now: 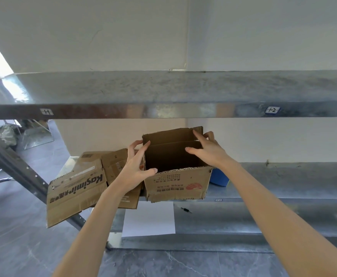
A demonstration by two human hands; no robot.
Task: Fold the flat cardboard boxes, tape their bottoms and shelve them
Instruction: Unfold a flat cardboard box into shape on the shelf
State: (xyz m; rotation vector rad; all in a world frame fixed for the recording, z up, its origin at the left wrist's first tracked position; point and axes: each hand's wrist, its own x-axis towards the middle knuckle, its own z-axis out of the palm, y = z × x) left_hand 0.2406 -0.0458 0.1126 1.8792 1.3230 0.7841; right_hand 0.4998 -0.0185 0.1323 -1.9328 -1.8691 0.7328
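Left end of the grey metal middle shelf [283, 180]: flattened brown cardboard boxes [77, 188] in a loose pile. The top one is printed "Kasimir" and overhangs the shelf's front-left corner. Not yet folded.

Your left hand [135, 166]: palm against the outer left wall of the open brown cardboard box [175, 182]. Thumb on the rim at the near-left corner, fingers reaching along the wall toward the far-left corner. It is grasping the box.

Box: erected, mouth up, at the shelf's front edge, just right of the flat pile. The print on the near wall reads upside down. The bottom is hidden, so tape cannot be confirmed. Whether it rests on the shelf or hangs in your hands, cannot tell.

Your right hand [207, 150]: thumb inside the box, fingers curled round the far-right corner flap. It too is grasping the box.

Behind the box's right wall: a blue round object [219, 177], partly hidden, on the same shelf.

Relation that matters: the box sits between your hands on a diagonal hold, left near and right far, so neither hand leads. Its long axis appears to run away from you toward the wall. The grey metal upper shelf [163, 88] lies above and beyond the mouth. Judgement: shelving there needs a lift, then a push along that axis. A straight push back passes close beside the blue object.
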